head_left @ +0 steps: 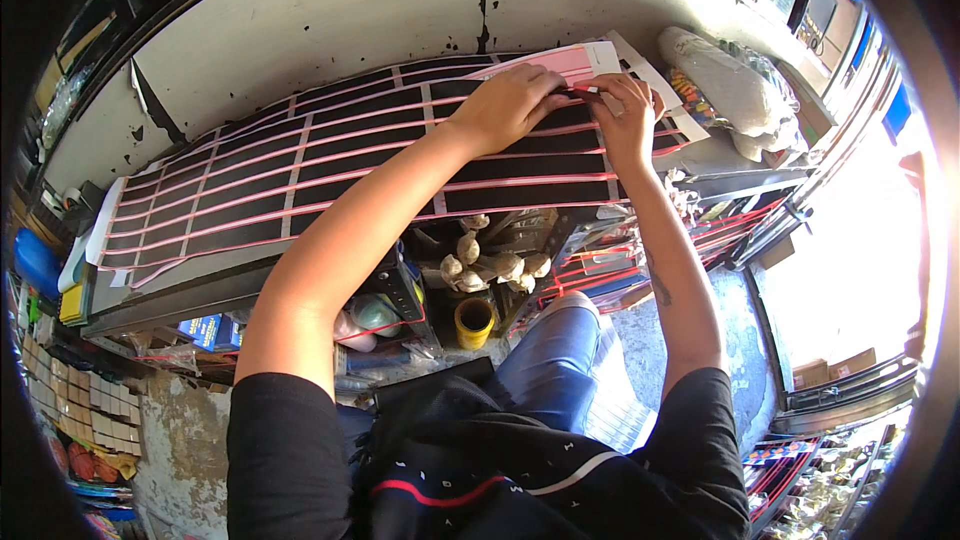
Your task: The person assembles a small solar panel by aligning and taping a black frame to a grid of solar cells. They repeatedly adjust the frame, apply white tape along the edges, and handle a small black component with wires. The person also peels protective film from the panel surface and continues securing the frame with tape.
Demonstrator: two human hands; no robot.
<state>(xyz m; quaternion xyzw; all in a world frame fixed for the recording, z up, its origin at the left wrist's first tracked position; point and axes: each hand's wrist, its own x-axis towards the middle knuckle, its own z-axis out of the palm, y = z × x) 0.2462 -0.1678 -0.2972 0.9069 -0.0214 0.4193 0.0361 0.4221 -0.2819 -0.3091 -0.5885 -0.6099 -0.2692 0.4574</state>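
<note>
A long black sheet [345,180] crossed by pink strips and pale cross strips lies over the worktop. Both hands are at its far right part. My left hand [512,108] is closed, its fingertips pinching at one end of a thin red strip [584,89]. My right hand [622,112] closes on the same strip from the other side, fingers bent. The fingers hide most of the strip. Just beyond my hands, a pink and white sheet [602,57] lies on top of the black one.
A pale wrapped bundle [725,75] lies right of the sheet. Below the worktop are several light-coloured bulbous pieces [466,250], a yellow cylinder [474,324] and shelves with red edges. A worn pale panel [390,0] rises behind. Blue and yellow items [73,302] sit at the left end.
</note>
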